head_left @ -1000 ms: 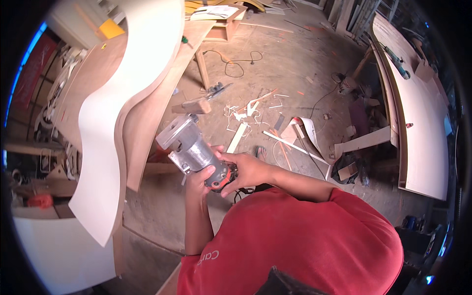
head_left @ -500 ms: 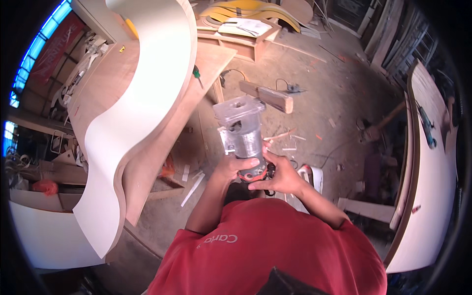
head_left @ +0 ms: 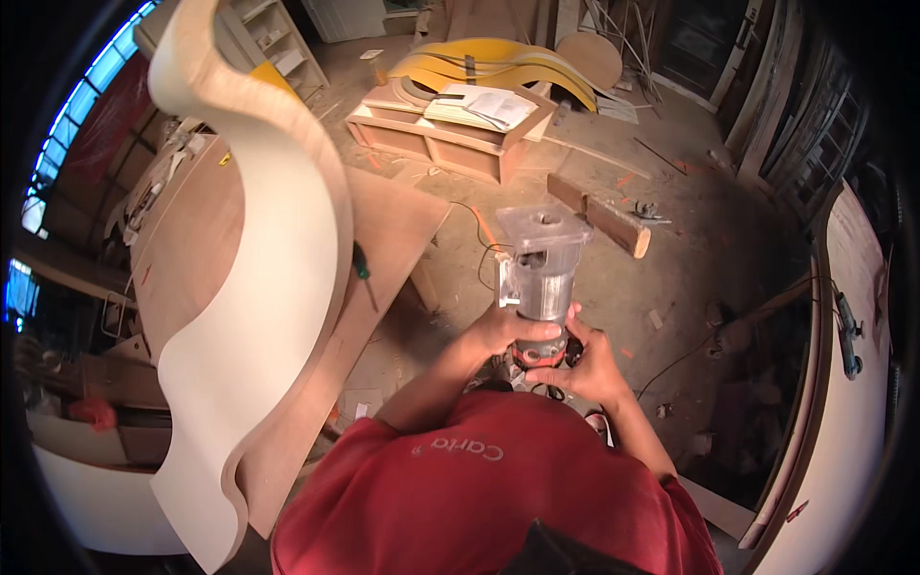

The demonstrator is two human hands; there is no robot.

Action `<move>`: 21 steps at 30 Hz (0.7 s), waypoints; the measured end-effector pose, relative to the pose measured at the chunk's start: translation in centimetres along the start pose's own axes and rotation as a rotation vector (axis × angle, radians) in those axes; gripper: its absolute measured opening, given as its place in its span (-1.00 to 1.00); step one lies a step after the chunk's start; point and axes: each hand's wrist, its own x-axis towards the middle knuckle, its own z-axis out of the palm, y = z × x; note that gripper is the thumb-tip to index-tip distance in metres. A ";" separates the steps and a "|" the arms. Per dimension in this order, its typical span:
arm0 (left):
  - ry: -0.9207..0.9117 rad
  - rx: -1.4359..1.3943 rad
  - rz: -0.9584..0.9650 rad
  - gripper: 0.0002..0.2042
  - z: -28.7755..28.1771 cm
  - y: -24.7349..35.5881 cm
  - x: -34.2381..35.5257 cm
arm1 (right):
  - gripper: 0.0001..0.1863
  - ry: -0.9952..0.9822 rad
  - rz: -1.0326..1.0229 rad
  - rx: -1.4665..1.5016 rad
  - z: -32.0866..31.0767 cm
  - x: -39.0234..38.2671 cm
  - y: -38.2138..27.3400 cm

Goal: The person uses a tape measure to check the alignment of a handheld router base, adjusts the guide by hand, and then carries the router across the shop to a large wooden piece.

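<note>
A trim router (head_left: 548, 287) with a clear plastic base is held upside down in front of my chest, its square base plate on top and its red-banded motor end below. Around the body from the left wraps my left hand (head_left: 513, 331), thumb across the front. My right hand (head_left: 591, 364) grips the lower end from the right, fingers bent about it. On the wooden board to the left lies a green-handled screwdriver (head_left: 362, 268). Beside it, a tall wavy white panel (head_left: 278, 259) stands on that board (head_left: 393, 216).
Ahead stands a low wooden frame (head_left: 431, 144) with papers on it, and yellow curved pieces (head_left: 498, 62) lie behind. A wooden block (head_left: 618, 225) rests on the floor. At the right, a curved white panel (head_left: 834, 412) carries a blue-green tool (head_left: 847, 335). Cords trail over the floor.
My view has shifted, so the board and panel sit differently in the picture. The router, still in both hands, appears farther right and more upright.
</note>
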 end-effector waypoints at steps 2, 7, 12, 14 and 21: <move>-0.024 -0.045 -0.032 -0.23 -2.2 1.0 4.3 | -0.08 0.032 0.007 0.025 -1.8 3.5 0.5; -0.038 0.057 -0.040 -0.31 -6.4 3.8 14.7 | -0.20 0.102 -0.014 0.116 -7.0 12.4 3.4; 0.182 0.242 0.167 -0.39 -11.8 4.1 23.1 | -0.23 -0.038 0.047 0.250 -13.2 23.0 5.2; 0.322 0.234 0.181 -0.34 -13.1 4.9 25.7 | -0.22 -0.155 -0.015 0.118 -16.2 28.1 6.8; 0.944 0.246 0.064 -0.39 -14.9 6.1 31.1 | -0.15 -0.559 -0.172 0.072 -21.3 42.4 10.9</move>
